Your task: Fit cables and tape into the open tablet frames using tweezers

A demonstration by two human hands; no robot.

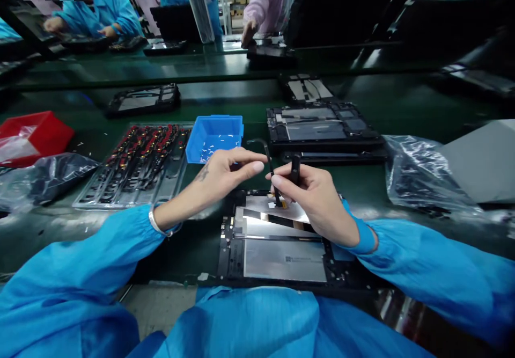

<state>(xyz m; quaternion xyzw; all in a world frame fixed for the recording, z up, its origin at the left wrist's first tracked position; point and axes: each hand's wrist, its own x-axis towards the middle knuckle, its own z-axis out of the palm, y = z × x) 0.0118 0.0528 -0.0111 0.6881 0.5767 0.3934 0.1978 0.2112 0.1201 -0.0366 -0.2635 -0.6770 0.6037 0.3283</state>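
My right hand point(322, 199) is closed, thumb and forefinger pinching a thin black flex cable point(269, 155) that stands up with a bent top end. A short black stick-like object point(295, 170), its kind unclear, is also tucked among the right fingers. Just left of the cable is my left hand point(225, 175), thumb and forefinger stretched out and slightly apart; whether the forefinger touches the cable I cannot tell. Beneath both hands lies an opened tablet point(281, 261) with a silver back panel and black frame. Gold and white connector ends point(277, 204) show at the cable's lower end.
A clear tray point(171, 186) of red-and-black parts and a blue bin point(195, 138) with small white pieces stand left. Further left is a red bin point(56, 135). Stacked tablets point(322, 124) and a plastic bag point(422, 173) lie right. Co-workers point(108, 6) sit across the bench.
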